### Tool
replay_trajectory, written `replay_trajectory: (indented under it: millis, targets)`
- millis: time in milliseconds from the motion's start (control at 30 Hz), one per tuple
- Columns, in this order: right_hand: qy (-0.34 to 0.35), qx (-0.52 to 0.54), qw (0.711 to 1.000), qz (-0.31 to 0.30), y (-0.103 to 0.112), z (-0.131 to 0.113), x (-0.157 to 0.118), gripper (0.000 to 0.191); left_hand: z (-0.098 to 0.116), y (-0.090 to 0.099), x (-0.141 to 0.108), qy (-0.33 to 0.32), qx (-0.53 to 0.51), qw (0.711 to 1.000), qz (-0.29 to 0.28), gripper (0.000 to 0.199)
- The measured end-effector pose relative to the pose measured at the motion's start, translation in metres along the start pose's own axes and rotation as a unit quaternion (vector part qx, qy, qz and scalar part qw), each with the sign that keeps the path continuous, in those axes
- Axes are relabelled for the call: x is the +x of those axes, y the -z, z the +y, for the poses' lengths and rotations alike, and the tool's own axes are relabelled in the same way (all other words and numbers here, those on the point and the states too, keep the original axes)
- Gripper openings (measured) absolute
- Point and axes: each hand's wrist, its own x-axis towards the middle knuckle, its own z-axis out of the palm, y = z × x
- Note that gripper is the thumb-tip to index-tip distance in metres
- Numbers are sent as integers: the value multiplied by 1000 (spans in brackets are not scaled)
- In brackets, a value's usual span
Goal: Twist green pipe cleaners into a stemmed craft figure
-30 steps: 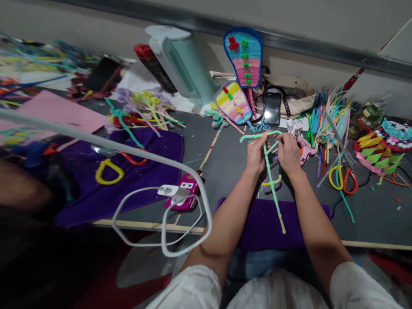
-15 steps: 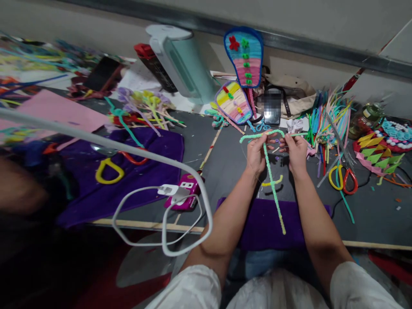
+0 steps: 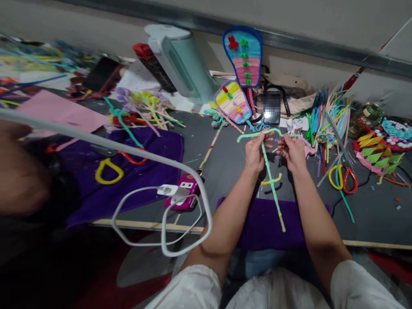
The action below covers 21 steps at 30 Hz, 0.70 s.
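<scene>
Between my two hands is a T-shaped figure of twisted light-green pipe cleaner (image 3: 269,171), its long stem hanging toward me. My left hand (image 3: 255,151) pinches it where the stem meets the crosspiece. The fingers of my right hand (image 3: 292,151) are closed on the crosspiece's right part, whose thin end passes beyond them. A short yellow pipe cleaner (image 3: 276,179) crosses the lower stem. Below the stem, a folded purple cloth (image 3: 270,223) lies at the table's front edge. Small purple bits rest on the table between my hands.
Scissors (image 3: 349,180) with yellow and red handles lie to the right, near bundled pipe cleaners (image 3: 331,116). A white cable (image 3: 206,206) loops across the left foreground to a magenta power strip (image 3: 183,193). A kettle (image 3: 189,64) and a phone (image 3: 272,107) stand behind. Another person's arm (image 3: 22,171) is at left.
The crosspiece's right part, curved down before, now runs straighter beside my right hand. Both hands shifted slightly left. The other person's arm at left moved inward.
</scene>
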Motion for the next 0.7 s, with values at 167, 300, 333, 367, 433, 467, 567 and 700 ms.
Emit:
replay_trajectory:
  millis: [167,300,333,367,433,467,567,700]
  targets:
    - [256,-277,922,91,6,-2,-7,34,-2,3,4,-17,-9,1000,21,31]
    - [371,-422,822,93,5,0,-13,22,-2,2,2,-25,-6,1000,10,30]
    - [382,-443,806,87,5,2,-13,21,-2,1,1,-27,-3,1000,8,30]
    - [388,-459,795,83,5,3,-12,21,-2,0,0,-30,2,1000,8,31]
    - [393,-477,782,84,5,5,-11,21,-1,-2,-2,-34,14,999,8,32]
    - [393,-481,779,87,5,6,-10,20,-1,-3,-3,-35,19,999,8,32]
    - [379,-484,784,90,6,6,-10,15,-1,-4,-4,-33,27,999,4,33]
    - [333,-439,830,86,5,1,-12,14,0,-4,-4,-26,21,999,-4,36]
